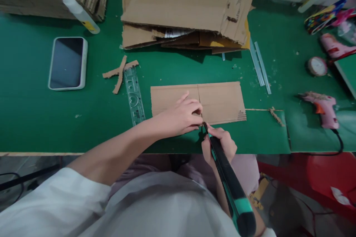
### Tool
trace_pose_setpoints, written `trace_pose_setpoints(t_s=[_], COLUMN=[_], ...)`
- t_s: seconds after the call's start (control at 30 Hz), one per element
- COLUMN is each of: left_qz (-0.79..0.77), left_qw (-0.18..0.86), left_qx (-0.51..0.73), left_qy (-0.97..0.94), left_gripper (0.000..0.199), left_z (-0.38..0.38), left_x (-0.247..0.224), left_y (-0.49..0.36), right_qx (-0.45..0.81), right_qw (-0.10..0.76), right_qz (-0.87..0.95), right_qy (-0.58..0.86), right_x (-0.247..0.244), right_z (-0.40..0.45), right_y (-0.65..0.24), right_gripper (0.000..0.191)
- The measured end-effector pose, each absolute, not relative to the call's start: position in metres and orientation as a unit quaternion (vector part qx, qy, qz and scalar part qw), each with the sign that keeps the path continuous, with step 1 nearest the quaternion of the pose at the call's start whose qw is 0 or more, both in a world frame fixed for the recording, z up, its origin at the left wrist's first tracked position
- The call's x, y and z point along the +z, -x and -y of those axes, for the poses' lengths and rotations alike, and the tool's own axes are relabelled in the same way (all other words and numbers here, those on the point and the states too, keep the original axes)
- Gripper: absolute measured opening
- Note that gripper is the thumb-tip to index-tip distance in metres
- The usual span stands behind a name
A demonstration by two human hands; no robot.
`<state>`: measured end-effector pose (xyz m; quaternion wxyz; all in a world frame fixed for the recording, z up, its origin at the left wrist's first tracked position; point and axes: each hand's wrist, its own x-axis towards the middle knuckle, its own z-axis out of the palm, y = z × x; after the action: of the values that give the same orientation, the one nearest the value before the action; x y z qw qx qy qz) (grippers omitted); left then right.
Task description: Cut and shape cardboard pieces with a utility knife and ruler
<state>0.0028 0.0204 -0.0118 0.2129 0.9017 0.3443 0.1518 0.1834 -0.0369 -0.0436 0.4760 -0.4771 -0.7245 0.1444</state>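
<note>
Item in hand: a flat cardboard panel, lying lengthwise on the green table near its front edge, before the person. A dark line crosses the panel from the far edge toward the near one, about midway along. Whether it is cut through or only scored cannot be told. The two halves lie flush, with no clear gap; in my judgement the dividing is well advanced, with the separation left to confirm.

Left hand: laid over the panel left of the line, fingers bent, no object seen within it. Right hand: closed around a black-and-green cutter, its tip at the panel's near edge, where the line meets it.

Markings: small dark print at the panel's right near corner, not legible. The clear ruler, left of the panel, carries graduations and a heart shape; figures too small to read. Cardboard strips lie at its far end. The stacked cardboard beyond shows a pale label, unreadable. The glue bottle bears a yellow label, also unreadable. No brand identified.
</note>
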Motion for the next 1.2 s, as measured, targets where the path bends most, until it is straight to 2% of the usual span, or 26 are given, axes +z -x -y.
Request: trace_pose_setpoints(t_s=[0.17, 0.3, 0.5, 0.73, 0.93, 1.2], left_qz=[-0.345, -0.347, -0.349, -0.349, -0.347, -0.347], left_qw=[0.214, 0.218, 0.228, 0.231, 0.222, 0.222], left_qx=[0.154, 0.15, 0.148, 0.155, 0.152, 0.151], left_qy=[-0.901, -0.9, -0.897, -0.895, -0.898, -0.899], left_gripper=[0.019, 0.019, 0.015, 0.014, 0.018, 0.019], left_z=[-0.02, -0.02, -0.021, -0.02, -0.021, -0.021], left_x=[-0.012, -0.011, -0.011, -0.012, -0.01, -0.01], left_y=[-0.003, -0.003, -0.002, -0.002, -0.003, -0.003], right_qx=[0.14, 0.188, 0.27, 0.241, 0.153, 0.203], right_qw=[0.45, 0.423, 0.504, 0.495, 0.448, 0.482], right_qz=[0.696, 0.707, 0.636, 0.667, 0.731, 0.703], right_qy=[0.542, 0.535, 0.517, 0.503, 0.492, 0.483], right_x=[-0.039, -0.033, -0.035, -0.037, -0.037, -0.04], right_z=[0.038, 0.04, 0.043, 0.042, 0.039, 0.042], right_y=[-0.178, -0.18, -0.183, -0.181, -0.181, -0.183], right_gripper=[0.015, 0.019, 0.023, 0.027, 0.029, 0.035])
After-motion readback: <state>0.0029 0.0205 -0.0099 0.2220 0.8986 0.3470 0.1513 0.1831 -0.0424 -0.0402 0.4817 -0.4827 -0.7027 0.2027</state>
